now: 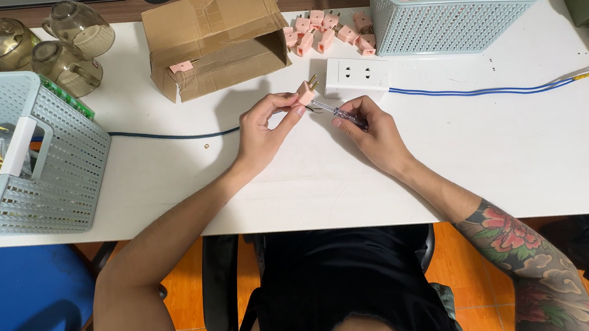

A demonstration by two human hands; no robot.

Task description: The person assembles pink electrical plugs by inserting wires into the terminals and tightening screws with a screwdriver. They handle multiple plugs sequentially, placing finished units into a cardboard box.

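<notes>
My left hand pinches a small pink plug with brass prongs pointing up and away, held just above the white table. My right hand grips a slim screwdriver with a clear handle; its tip meets the plug's side. Both hands hover near the table's middle, just in front of a white power strip.
Loose pink plugs lie behind the strip, beside a torn cardboard box. Pale blue baskets stand at the back right and left. Glass jars sit back left. A blue cable runs right; a tiny screw lies left.
</notes>
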